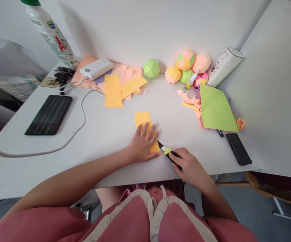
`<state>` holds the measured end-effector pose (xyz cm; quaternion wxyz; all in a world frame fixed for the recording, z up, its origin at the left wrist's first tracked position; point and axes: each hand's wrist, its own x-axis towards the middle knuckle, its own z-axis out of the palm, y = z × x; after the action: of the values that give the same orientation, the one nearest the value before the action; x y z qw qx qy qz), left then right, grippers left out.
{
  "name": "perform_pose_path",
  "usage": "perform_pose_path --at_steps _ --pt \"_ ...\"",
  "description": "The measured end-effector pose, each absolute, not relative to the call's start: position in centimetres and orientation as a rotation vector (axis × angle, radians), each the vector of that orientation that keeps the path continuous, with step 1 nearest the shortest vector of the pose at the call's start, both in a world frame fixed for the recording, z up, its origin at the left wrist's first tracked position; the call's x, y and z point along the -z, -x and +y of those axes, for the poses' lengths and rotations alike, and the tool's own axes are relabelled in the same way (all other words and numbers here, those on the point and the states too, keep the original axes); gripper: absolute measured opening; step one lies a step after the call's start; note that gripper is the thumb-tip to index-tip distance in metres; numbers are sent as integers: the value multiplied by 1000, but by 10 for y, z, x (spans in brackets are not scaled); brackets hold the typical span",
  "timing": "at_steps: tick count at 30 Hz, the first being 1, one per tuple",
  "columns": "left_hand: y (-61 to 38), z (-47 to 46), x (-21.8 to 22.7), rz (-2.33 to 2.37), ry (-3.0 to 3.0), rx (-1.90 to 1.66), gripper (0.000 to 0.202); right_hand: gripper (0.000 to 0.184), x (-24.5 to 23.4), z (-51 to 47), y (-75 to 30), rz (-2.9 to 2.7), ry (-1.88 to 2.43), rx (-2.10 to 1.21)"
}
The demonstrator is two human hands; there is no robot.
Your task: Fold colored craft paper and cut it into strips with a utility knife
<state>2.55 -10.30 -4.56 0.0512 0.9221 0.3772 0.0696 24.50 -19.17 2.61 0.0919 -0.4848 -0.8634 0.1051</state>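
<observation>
Head view: tablet [49, 115], cable [84, 114] left of hands [142, 144]; paper balls [185, 59], scraps [191, 101] beyond.

Tall white plastic bottle with a green cap [51, 35] — a large red "A" beside a green "D"; finer print illegible. Black rectangular device with a glass screen [49, 115] — rows of greenish marks, unreadable. Small white-nozzled bottle with a yellow-green label [189, 84]: lettering too small to read.
</observation>
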Motion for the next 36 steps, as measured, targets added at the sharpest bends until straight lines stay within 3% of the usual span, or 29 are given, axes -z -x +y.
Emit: perform_pose_path --at_steps 12,16,19,27,36 --pt "-26 -101 41 1166 -2817 -208 93 35 -25 -185 -249 -2574 1440 -278" --pt "-21 -87 32 1175 -2827 -207 64 35 -25 -183 -249 -2580 1434 -291" --pt "-16 -75 30 1171 -2829 -202 57 34 -26 -183 -251 -2584 1425 -299" --pt "-16 -71 44 1224 -2805 -141 88 35 -25 -169 -245 -2633 1375 -286" --pt "-18 -73 41 1244 -2794 -108 100 33 -23 -157 -240 -2660 1354 -254"
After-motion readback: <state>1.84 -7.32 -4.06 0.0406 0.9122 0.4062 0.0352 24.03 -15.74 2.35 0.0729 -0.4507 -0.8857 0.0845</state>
